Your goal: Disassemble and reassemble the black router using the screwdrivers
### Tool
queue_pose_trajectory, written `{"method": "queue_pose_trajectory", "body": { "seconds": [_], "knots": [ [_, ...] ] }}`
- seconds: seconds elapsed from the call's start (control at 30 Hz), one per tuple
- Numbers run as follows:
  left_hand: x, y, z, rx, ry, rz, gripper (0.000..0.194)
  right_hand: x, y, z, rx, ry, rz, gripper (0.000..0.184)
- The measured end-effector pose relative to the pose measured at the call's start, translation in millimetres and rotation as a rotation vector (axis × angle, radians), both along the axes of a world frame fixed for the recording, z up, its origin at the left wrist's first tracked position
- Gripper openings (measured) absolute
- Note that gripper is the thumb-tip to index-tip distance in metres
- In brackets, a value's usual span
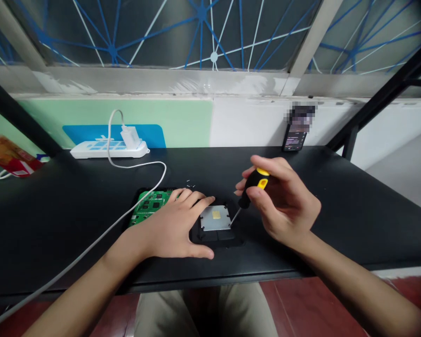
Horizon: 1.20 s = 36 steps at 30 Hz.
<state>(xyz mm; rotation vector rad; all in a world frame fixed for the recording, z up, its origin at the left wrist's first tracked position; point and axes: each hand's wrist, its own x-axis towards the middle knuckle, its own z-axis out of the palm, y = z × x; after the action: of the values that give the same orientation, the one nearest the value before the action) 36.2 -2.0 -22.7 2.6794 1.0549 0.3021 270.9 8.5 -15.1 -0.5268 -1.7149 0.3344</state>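
My right hand [284,201] is closed around the black and yellow handle of a screwdriver [254,185]. The screwdriver leans, its tip at the lower right corner of a silver metal plate [210,222] with a yellowish square on it. That plate lies in a black plastic housing [226,238]. My left hand [177,222] rests palm down with fingers spread over the housing's left part, thumb toward the table's front edge. Partly under this hand is a green circuit board [145,210] in a black frame. Several tiny screws [190,184] lie just beyond my left fingers.
A white cable [164,171] runs from a charger in the power strip [108,149] across the black table [354,215], passing over the circuit board. A phone [296,128] leans against the back wall. An orange and red packet [10,154] lies at far left.
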Motion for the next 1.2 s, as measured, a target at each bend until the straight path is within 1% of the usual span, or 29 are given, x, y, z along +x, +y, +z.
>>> {"method": "queue_pose_trajectory", "body": {
  "seconds": [0.1,0.17,0.2,0.27,0.37,0.4,0.47,0.6,0.67,0.73,0.8,0.83,0.9,0.97,1.03,1.1,1.17,1.2],
  "knots": [
    [0,0,0.1,-0.003,-0.003,-0.004,0.096,2,7,-1.9,0.128,0.001,-0.043,0.050],
    [0,0,-0.2,0.000,-0.001,-0.005,0.098,1,8,-3.9,0.171,0.010,-0.001,0.047],
    [0,0,-0.3,0.002,0.003,-0.004,0.098,0,7,-4.9,0.160,0.025,0.035,0.042],
    [0,0,-0.5,0.003,0.012,-0.002,0.099,-2,4,-6.2,0.081,0.071,0.106,0.032],
    [0,1,-0.3,-0.006,0.015,-0.002,0.099,-5,-4,-6.2,-0.056,0.069,0.133,0.039],
    [0,1,-0.2,-0.009,0.014,0.000,0.099,-5,-5,-5.9,-0.070,0.043,0.127,0.043],
    [0,0,-0.1,-0.012,0.006,0.000,0.099,-4,-6,-5.6,-0.046,-0.012,0.096,0.049],
    [0,0,0.0,-0.006,-0.014,-0.006,0.097,0,1,-6.7,0.098,-0.045,-0.018,0.059],
    [0,0,0.0,-0.003,-0.011,-0.007,0.096,0,4,-7.1,0.144,-0.030,-0.042,0.061],
    [0,0,-0.2,0.000,-0.008,-0.003,0.096,0,4,-6.5,0.126,0.005,0.001,0.054],
    [0,0,-0.4,0.000,-0.002,-0.002,0.098,-2,2,-5.3,0.066,0.051,0.080,0.038],
    [0,0,-0.5,0.000,0.001,-0.003,0.099,-3,0,-4.5,0.033,0.068,0.115,0.033],
    [-1,0,-0.5,-0.003,0.008,-0.009,0.099,-5,-3,-3.3,-0.022,0.074,0.144,0.033],
    [0,0,-0.2,-0.003,0.006,-0.009,0.099,-5,-4,-2.7,-0.035,0.057,0.121,0.036],
    [0,0,0.3,-0.002,0.001,-0.004,0.099,-4,-2,-2.4,0.013,0.036,0.067,0.039],
    [0,-1,0.6,-0.005,-0.003,0.002,0.098,-3,2,-2.2,0.097,0.038,0.015,0.045],
    [0,-1,0.6,-0.010,-0.009,0.002,0.096,-1,5,-1.9,0.149,0.052,0.001,0.051],
    [0,-1,0.4,-0.011,-0.013,-0.001,0.096,-1,5,-1.7,0.154,0.055,0.013,0.051]
  ]
}}
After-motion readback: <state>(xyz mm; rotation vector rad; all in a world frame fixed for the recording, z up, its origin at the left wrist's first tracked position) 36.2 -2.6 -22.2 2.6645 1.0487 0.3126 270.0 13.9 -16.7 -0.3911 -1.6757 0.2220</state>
